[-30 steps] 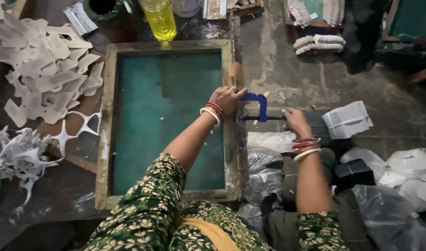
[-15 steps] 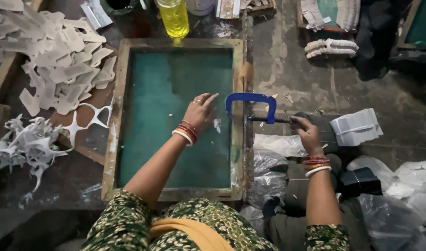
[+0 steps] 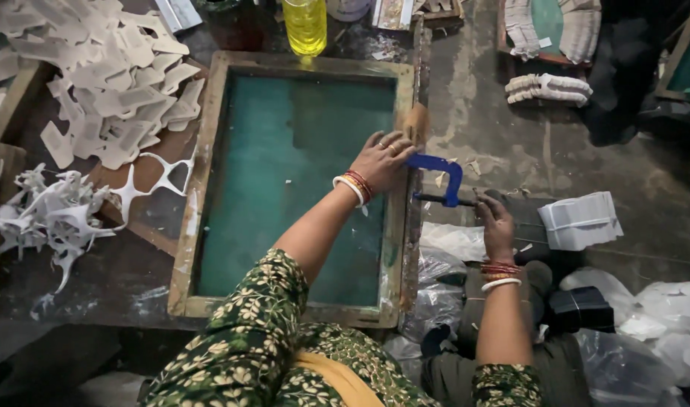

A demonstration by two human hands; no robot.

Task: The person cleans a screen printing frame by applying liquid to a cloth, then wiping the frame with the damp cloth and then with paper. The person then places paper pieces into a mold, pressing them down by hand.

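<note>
Screen frame (image 3: 200, 188): bare wood, rough, paint-stained, chipped at edges. Mesh (image 3: 285, 173) inside it: fine cloth, teal, matt, smooth. Clamp (image 3: 443, 175): painted metal, blue, slightly glossy; screw rod dark bare metal. Left hand (image 3: 381, 160) rests on the frame rail by the clamp, right hand (image 3: 496, 220) on the screw end; bangles on both wrists glossy, red and white. Cut-outs (image 3: 96, 83): thin card or paper, off-white, matt. Bottle (image 3: 305, 26): clear plastic, yellow liquid, glossy. Tabletop (image 3: 119, 279): dark, rough, smeared. Floor (image 3: 496, 113): concrete, rough, stained. Bags (image 3: 661, 309): thin plastic film, crinkled, shiny. Sleeves: printed cloth, green, matt.
</note>
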